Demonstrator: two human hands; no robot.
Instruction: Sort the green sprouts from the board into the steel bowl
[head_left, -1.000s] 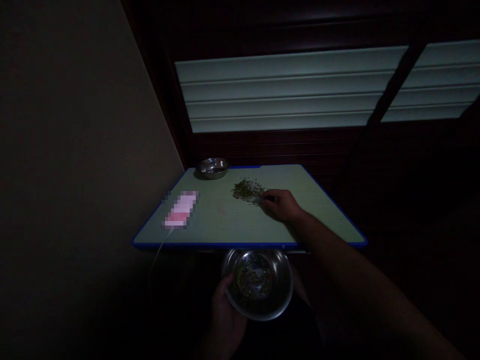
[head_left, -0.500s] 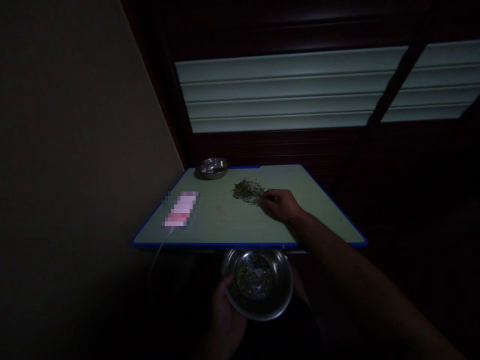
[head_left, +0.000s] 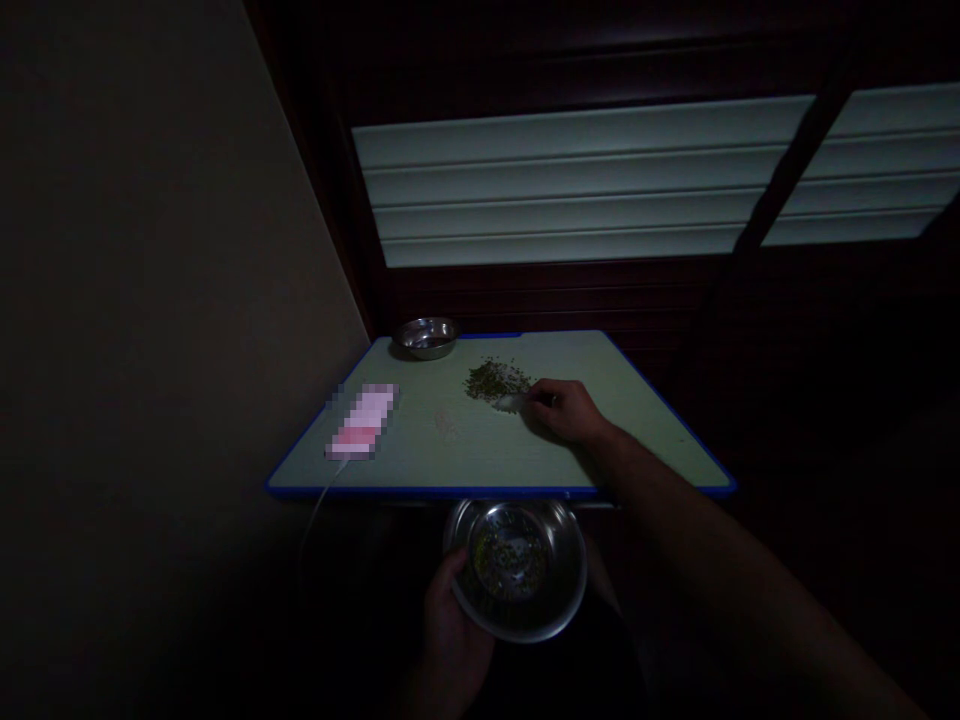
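Observation:
My left hand (head_left: 450,640) grips the rim of a steel bowl (head_left: 517,568) held just below the near edge of the table; small greenish grains lie in its bottom. My right hand (head_left: 566,410) rests on the pale green tabletop (head_left: 480,450) with its fingers closed on a small spoon (head_left: 511,401). The spoon's tip touches the near edge of a pile of dark green grains (head_left: 491,379). The room is very dim.
A second small steel bowl (head_left: 426,337) sits at the table's far left corner. A pink phone-like object (head_left: 361,421) with a white cable lies at the left. A wall runs along the left; a dark slatted window is behind.

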